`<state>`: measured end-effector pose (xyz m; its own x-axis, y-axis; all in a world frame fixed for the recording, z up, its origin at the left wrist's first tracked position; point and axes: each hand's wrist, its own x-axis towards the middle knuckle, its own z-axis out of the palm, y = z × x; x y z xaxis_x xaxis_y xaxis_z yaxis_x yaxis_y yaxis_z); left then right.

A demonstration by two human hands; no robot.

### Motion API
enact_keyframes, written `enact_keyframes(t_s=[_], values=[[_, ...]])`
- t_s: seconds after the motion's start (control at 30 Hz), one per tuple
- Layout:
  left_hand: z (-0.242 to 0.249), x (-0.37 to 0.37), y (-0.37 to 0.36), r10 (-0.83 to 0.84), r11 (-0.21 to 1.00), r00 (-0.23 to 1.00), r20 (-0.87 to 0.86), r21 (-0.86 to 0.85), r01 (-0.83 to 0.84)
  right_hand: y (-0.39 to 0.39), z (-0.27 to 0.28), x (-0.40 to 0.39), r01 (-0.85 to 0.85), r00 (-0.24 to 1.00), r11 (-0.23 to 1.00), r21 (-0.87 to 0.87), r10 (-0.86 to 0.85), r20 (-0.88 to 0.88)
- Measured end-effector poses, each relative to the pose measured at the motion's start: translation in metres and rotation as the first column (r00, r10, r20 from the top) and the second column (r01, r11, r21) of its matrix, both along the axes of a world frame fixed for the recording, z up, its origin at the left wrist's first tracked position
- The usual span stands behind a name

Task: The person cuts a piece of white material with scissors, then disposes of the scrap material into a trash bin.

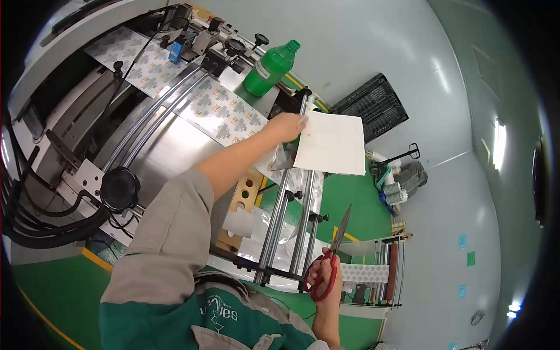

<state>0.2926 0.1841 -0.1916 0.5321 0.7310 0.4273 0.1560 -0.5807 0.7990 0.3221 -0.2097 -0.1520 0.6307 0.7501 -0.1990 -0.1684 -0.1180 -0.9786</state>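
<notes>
At 2 o'clock from view centre, white sheet, left hand pinching its 10-o'clock edge: looks light, fairly stiff; take by edges. At 5 o'clock, red-handled scissors gripped in right hand: probably rigid, heavier; hold by loops.

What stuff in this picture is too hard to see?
In the head view:
Writing on the green bottle: too small.
Writing on the dark board: too small.
What's behind the white sheet: hidden by it.
Rest of the right arm: cut off by the bottom edge.
</notes>
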Motion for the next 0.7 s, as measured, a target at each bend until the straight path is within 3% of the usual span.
enact_keyframes(t_s=[0.03, 0.07, 0.23, 0.33, 0.4, 0.7], values=[[0.003, -0.003, -0.005, -0.079, 0.988, 0.975, -0.209, 0.115, 0.105, 0.000, -0.002, 0.000, 0.001, 1.000, 1.000, 0.000, -0.001, -0.006], [-0.005, 0.001, -0.013, -0.038, 0.996, 0.992, -0.122, 0.073, 0.047, 0.001, -0.003, 0.001, -0.013, 1.000, 1.000, 0.007, 0.013, -0.003], [-0.003, -0.009, -0.020, -0.036, 0.998, 0.990, -0.134, 0.042, 0.042, 0.003, -0.005, -0.007, -0.062, 0.998, 0.997, 0.042, 0.062, 0.004], [-0.001, -0.018, -0.021, -0.114, 0.993, 0.966, -0.230, 0.001, 0.117, 0.002, -0.005, -0.010, -0.078, 0.997, 0.996, 0.054, 0.078, -0.010], [0.002, -0.024, -0.027, -0.140, 0.985, 0.956, -0.257, 0.064, 0.162, 0.000, -0.007, -0.010, -0.092, 0.995, 0.993, 0.068, 0.094, -0.034], [0.017, -0.044, -0.058, -0.065, 0.980, 0.885, -0.460, 0.136, 0.142, -0.002, -0.010, -0.016, -0.102, 0.992, 0.991, 0.092, 0.108, -0.063]])
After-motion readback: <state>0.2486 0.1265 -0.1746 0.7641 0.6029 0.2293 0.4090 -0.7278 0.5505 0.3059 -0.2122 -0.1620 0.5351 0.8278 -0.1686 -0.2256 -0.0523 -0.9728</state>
